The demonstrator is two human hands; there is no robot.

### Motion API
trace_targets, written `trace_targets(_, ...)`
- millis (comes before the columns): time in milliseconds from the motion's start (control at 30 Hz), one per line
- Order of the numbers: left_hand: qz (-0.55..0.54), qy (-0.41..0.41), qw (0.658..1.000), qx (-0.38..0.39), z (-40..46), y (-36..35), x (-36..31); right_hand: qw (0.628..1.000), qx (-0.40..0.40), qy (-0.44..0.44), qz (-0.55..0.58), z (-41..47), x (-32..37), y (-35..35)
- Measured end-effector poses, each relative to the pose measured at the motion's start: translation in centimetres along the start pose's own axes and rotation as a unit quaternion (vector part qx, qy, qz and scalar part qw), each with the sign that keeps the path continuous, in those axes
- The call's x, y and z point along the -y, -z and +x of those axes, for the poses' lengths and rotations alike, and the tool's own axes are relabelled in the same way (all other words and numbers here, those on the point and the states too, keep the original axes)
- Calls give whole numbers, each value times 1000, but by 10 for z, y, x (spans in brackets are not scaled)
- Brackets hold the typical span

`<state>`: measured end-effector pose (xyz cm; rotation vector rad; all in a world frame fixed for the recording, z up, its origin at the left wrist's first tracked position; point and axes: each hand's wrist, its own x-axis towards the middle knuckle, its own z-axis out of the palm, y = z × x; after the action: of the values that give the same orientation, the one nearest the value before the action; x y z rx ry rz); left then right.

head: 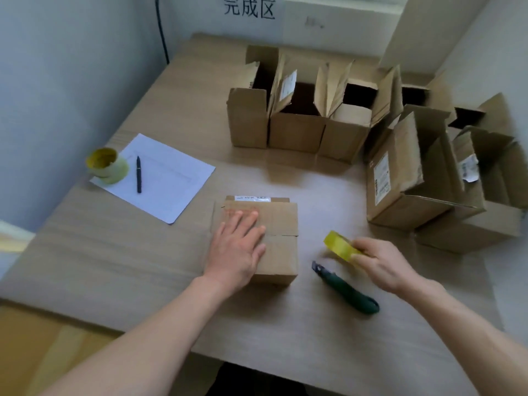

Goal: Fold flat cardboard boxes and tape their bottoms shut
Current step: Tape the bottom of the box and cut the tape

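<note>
Both forearms reach in from the bottom edge over the wooden table [114, 252]. My left hand [237, 247] lies flat, fingers straight and spread, pressing on the upturned bottom flaps of the cardboard box [281, 252] that sits in front of me near the table's middle. A white label strip shows at that box's far edge, but I cannot read its print. My right hand [383, 264] is just right of the box, fingers curled round a yellow tape roll [338, 243] held up off the table. A dark green utility knife [347, 290] lies on the table between the box and that hand, below the roll.

Left of the box I see a white sheet of paper [171, 181] with a black pen [139, 175] lying on it and a second yellow tape roll [107, 165] standing on its corner. Beyond, a group of folded boxes [297, 127] stands with open tops along the far and right sides; several carry shipping labels too blurred to read. On the wall, a sign [249, 8] reads "完成区".
</note>
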<state>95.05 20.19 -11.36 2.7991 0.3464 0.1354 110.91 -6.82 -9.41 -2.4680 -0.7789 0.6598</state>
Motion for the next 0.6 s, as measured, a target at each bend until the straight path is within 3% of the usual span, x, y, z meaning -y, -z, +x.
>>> trace_targets(100, -70, 56, 996, 21, 2, -3, -2, 956, -60, 44, 285, 3, 50, 17)
trace_targets(200, -141, 71, 987, 9, 1, 4, -2, 896, -32, 104, 430, 11, 104, 11)
trace_targets(400, -261, 68, 963, -11, -3, 24, 8, 902, -7, 105, 418, 30, 144, -36)
trace_targets(500, -386, 113, 915, -33, 3, 41, 7, 913, -9, 115, 392, 36, 147, -38)
trace_targets(600, -506, 139, 851, 13, 12, 59, 0, 916, 3, 128, 379, 38, 150, -35)
